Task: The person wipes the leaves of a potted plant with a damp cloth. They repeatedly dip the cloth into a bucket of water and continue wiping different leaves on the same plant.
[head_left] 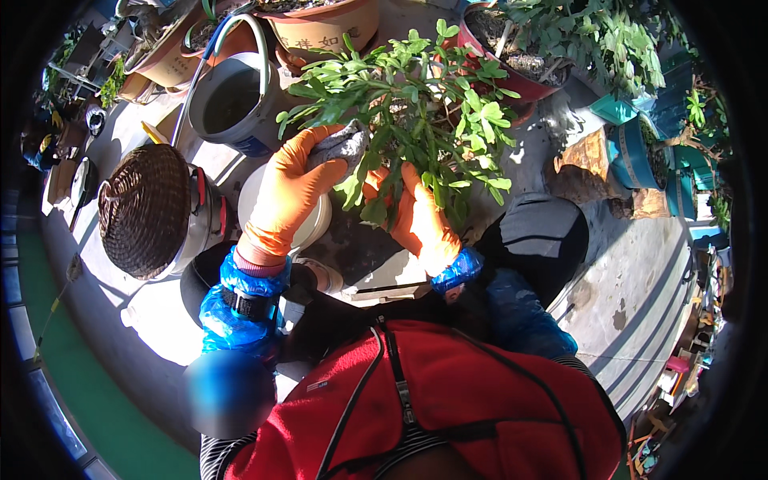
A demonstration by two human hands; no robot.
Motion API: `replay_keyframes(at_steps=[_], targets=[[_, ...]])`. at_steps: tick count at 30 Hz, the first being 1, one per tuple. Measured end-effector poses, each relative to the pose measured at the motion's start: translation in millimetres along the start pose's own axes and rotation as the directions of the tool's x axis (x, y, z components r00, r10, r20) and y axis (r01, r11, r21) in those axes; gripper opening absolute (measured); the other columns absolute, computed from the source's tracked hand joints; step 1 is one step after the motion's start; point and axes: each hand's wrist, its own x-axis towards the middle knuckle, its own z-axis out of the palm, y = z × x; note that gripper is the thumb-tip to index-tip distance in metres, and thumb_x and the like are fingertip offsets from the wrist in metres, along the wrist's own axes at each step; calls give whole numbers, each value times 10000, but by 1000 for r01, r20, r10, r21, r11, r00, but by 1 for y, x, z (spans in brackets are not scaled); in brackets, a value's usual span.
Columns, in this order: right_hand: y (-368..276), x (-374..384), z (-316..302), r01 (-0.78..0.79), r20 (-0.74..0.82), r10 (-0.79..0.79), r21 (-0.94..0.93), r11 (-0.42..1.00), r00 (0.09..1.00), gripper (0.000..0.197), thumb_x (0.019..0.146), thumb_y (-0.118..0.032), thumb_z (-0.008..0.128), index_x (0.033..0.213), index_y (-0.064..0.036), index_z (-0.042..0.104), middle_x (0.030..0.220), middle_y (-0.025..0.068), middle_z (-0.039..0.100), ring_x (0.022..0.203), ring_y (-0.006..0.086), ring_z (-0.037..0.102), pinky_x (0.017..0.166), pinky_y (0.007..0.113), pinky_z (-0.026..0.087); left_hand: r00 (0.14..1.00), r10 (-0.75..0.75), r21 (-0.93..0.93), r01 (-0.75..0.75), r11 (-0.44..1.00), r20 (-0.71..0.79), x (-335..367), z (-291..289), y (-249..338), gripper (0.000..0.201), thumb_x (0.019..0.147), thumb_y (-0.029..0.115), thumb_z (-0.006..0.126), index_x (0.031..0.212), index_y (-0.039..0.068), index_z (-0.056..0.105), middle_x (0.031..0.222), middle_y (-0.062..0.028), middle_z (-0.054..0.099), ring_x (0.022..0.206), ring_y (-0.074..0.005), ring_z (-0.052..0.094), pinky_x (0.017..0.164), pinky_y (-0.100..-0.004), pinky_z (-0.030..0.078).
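Orange-gloved hands (352, 200) amid leafy green plant (416, 96)

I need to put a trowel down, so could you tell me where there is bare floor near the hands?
Bare concrete lies right of the leafy plant, and a sunlit patch below the woven basket. Around both gloved hands it is crowded with pots and a grey bucket.

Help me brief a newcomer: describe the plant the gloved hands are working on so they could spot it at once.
Start at the grey bucket near the top. Just right of it stands a leafy green plant, gripped low down by the left hand and right hand in orange gloves. Unlike the potted plants behind, it is the one being handled.
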Motion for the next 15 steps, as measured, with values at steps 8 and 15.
replay_keyframes(at_steps=[8, 15], targets=[[2, 11, -14, -91, 1, 91, -54, 994, 996, 607, 1101, -527, 525, 1447, -31, 574, 1316, 124, 687, 1076, 244, 689, 970, 416, 563, 978, 180, 526, -208, 825, 105, 6, 14, -34, 470, 825, 176, 742, 1268, 21, 712, 1128, -243, 714, 1056, -417, 706, 934, -440, 559], [5, 18, -14, -74, 31, 77, -91, 993, 997, 561, 1116, -484, 513, 1430, -26, 586, 1316, 131, 690, 1193, 258, 665, 1028, 425, 546, 929, -50, 687, -234, 687, 367, -11, -13, -12, 455, 834, 62, 688, 1285, 1, 697, 1138, -180, 752, 1057, -305, 731, 957, -380, 557]])
